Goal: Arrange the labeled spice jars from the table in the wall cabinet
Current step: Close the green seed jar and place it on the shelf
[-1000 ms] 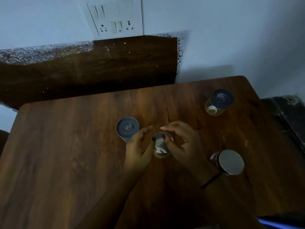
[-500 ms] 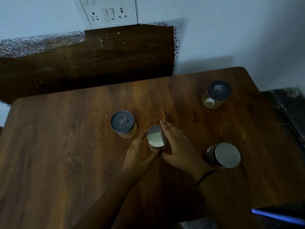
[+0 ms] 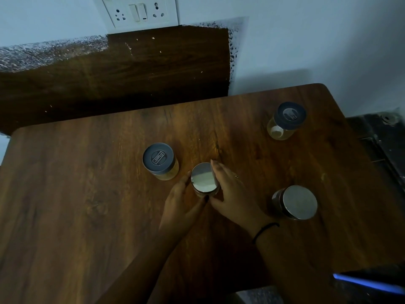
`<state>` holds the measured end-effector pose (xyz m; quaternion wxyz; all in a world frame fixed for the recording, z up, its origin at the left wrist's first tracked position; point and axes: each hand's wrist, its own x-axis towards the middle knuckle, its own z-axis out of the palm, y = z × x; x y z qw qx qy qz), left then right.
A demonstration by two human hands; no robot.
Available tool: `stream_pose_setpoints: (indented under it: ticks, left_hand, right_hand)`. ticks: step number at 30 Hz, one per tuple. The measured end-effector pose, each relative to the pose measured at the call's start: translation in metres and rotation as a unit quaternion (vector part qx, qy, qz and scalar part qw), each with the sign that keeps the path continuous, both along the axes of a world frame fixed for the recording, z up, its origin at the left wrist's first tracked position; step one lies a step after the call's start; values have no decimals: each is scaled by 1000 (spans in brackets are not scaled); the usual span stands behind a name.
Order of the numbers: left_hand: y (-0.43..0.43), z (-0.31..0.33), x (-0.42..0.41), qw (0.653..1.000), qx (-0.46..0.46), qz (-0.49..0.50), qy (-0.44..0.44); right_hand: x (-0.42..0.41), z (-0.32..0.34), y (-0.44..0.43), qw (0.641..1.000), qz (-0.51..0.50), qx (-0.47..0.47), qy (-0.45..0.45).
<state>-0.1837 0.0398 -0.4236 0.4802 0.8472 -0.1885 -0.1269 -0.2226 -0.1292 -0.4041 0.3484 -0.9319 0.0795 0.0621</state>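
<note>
Head view: we list one small steel-lidded jar (image 3: 205, 179), upright on the table (image 3: 87, 194), our left hand (image 3: 182, 200) and right hand (image 3: 230, 191) wrapped round its sides; grey-lidded jar (image 3: 158, 160) just beside it.

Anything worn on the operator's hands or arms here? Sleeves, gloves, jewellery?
No gloves or sleeves in view: both forearms are bare. The right hand has a small ring on one finger and a thin black band round the wrist. The left hand shows nothing worn.
</note>
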Motion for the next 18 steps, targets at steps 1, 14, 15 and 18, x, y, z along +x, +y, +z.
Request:
stream_pose_setpoints:
  ticks: [1,14,15,18]
  left_hand:
    - [0,-1,-1,1000,-2,1,4]
    - [10,2,-11,999,-7,13,31]
    - [11,1,-12,999,-5,13,41]
    - [15,-2,-16,998,-7,6,60]
  right_hand:
    - [0,-1,-1,1000,-2,6,0]
    - [-4,-3,2,999,-28,20,-41]
    - [-4,-2,2,999,-27,24,-40]
    - [-5,-1,2,999,-22,16,-43]
